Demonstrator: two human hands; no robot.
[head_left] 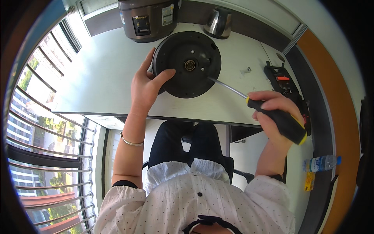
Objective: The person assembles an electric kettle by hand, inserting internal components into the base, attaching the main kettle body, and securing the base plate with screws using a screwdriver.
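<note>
A round black base [177, 80] of some appliance is tilted up on the white table, its flat face toward me. Around its left edge my left hand [149, 84] is closed, the thumb pressed on the face and the fingers at the rim. In the middle of the base sits a brass-coloured round fitting [189, 65], with small silver screws [202, 69] near it. My right hand [274, 111] grips the black and yellow handle of a screwdriver [231, 89]. The screwdriver's tip meets the face at its lower right; whether it sits in a screw hole I cannot tell.
Behind the base stand a brown rice cooker [150, 19] and a steel kettle [218, 23]. Small metal pieces [248, 70] lie to the right, beside a black tool case [282, 80]. A water bottle [322, 163] lies farther right. The table's front edge [187, 119] runs before my lap.
</note>
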